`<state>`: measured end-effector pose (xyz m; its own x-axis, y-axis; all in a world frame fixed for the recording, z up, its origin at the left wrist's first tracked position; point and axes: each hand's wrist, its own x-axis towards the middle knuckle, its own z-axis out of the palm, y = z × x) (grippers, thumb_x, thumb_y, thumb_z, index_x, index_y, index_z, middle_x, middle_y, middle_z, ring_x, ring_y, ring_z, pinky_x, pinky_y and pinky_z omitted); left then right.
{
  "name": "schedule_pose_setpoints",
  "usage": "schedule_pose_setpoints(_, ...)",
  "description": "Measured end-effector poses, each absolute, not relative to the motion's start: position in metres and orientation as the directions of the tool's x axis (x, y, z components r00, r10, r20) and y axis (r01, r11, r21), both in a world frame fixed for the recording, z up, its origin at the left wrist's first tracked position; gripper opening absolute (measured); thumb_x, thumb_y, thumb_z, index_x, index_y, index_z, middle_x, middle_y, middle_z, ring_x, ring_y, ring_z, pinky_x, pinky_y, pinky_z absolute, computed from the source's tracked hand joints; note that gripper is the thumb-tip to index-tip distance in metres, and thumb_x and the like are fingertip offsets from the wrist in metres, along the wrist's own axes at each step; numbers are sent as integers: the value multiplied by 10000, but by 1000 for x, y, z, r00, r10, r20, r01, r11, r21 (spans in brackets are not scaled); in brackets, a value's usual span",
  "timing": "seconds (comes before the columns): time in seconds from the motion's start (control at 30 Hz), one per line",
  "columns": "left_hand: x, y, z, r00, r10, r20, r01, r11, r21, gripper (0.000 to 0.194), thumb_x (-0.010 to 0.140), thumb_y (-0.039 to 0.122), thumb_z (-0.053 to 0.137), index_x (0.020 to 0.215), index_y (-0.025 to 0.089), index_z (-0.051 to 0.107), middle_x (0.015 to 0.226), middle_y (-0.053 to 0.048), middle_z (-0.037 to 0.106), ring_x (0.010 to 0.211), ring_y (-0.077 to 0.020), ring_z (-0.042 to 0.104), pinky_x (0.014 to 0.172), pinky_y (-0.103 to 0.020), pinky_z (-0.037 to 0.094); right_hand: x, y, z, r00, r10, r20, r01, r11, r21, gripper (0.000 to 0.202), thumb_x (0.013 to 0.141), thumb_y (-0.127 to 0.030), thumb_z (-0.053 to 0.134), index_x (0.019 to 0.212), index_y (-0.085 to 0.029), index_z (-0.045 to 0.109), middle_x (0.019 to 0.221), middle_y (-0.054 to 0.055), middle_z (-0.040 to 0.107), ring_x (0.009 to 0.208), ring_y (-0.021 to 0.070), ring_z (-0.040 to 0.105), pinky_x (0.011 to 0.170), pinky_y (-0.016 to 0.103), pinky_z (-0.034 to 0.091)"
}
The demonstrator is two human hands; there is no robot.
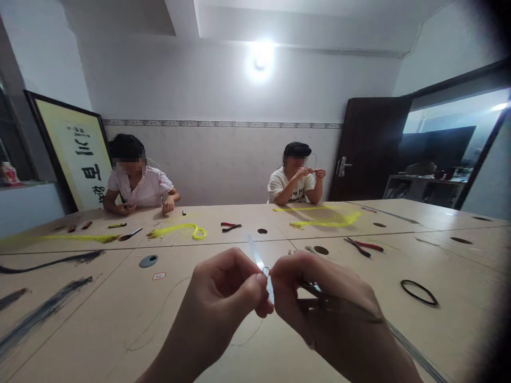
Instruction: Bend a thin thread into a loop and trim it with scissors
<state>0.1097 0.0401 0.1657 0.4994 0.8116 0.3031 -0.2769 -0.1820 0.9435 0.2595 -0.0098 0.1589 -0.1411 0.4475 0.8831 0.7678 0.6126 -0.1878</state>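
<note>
My left hand [229, 300] is closed in a pinch, thumb against fingertips, on a thin dark thread. Close beside it, nearly touching, my right hand [327, 303] pinches the same thread. A small loop of the thread [266, 269] stands up between the fingertips, and more of it trails below onto the table. Some dark, slim tool [313, 290] shows by the palm of my right hand; its kind is partly hidden. Flat behind my fingers lies a clear ruler [255, 251].
Across the table [99, 319] sit two people, one in pink [138, 186] and one in white [295, 183]. Yellow thread bundles [175, 230], red-handled pliers [364, 246], more pliers [230, 226], dark thread bundles [51, 303], a black ring [419, 292] and a grey disc [148, 261] lie about.
</note>
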Motion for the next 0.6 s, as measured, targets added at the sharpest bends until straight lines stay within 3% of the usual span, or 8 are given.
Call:
schedule_pose_setpoints(0.13, 108, 42, 165, 448, 837, 313, -354, -156, 922, 150, 746, 121, 624, 615, 191, 603, 489, 61, 638, 500, -69, 597, 530, -150, 478, 259, -13, 164, -73, 475, 877, 834, 511, -207, 192, 844, -307, 582, 690, -216, 513, 498, -88, 506, 376, 62, 470, 393, 175, 381)
schedule_pose_setpoints(0.27, 107, 41, 165, 356, 873, 334, -398, -182, 899, 173, 721, 103, 625, 577, 195, 594, 477, 80, 615, 476, -52, 588, 497, -121, 465, 257, -19, 169, -104, 645, 757, 867, 431, -248, 251, 794, -405, 604, 652, -214, 522, 507, -44, 559, 413, 124, 534, 376, 222, 418)
schedule_pose_setpoints(0.5, 106, 40, 166, 263, 898, 353, -434, -217, 874, 150, 733, 157, 687, 606, 210, 629, 493, 93, 625, 475, -44, 592, 505, -110, 478, 250, -20, 170, -165, 686, 709, 873, 436, -218, 249, 646, -358, 775, 620, -201, 583, 440, -82, 494, 325, 88, 453, 319, 186, 336)
schedule_pose_setpoints(0.6, 105, 40, 165, 278, 893, 354, -427, -215, 878, 141, 730, 161, 702, 615, 212, 639, 507, 91, 636, 484, -49, 598, 509, -115, 486, 248, -19, 170, -172, 653, 737, 868, 454, -200, 324, 566, -317, 833, 544, -200, 531, 410, -98, 471, 306, 74, 443, 313, 175, 310)
